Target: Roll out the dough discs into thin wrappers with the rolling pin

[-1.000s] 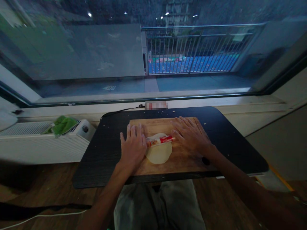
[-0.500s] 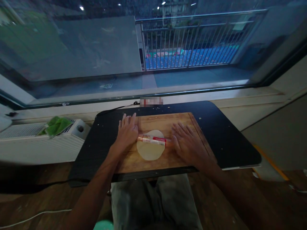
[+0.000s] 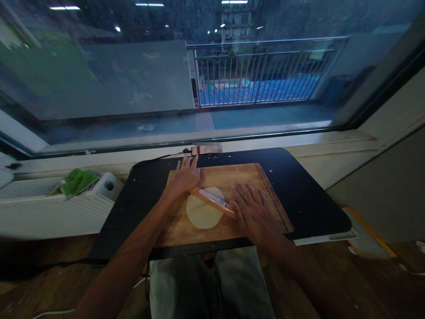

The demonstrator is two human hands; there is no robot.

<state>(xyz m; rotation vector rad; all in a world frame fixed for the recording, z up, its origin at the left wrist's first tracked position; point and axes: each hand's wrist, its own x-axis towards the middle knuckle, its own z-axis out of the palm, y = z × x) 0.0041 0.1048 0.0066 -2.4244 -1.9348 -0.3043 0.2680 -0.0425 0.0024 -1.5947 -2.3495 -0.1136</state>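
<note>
A rolling pin (image 3: 214,200) with a printed label lies slantwise across a round, flat sheet of dough (image 3: 203,215) on a wooden cutting board (image 3: 229,175). My left hand (image 3: 187,176) presses on the pin's far left end, palm down, fingers stretched out and apart. On its nearer right end rests my right hand (image 3: 250,208), also palm down with the fingers extended. The palms cover both ends of the pin. The dough's lower part shows in front of the pin.
Under the board is a black table (image 3: 299,195) with a few light crumbs. A small labelled item (image 3: 199,150) with a black cord lies by the window sill. At left, a green cloth (image 3: 78,180) sits on a white radiator (image 3: 59,212). A large window fills the background.
The rolling pin has turned from nearly level to a slant: its left end is farther away, its right end nearer. My left hand has moved forward, the right one nearer. The view has tilted up.
</note>
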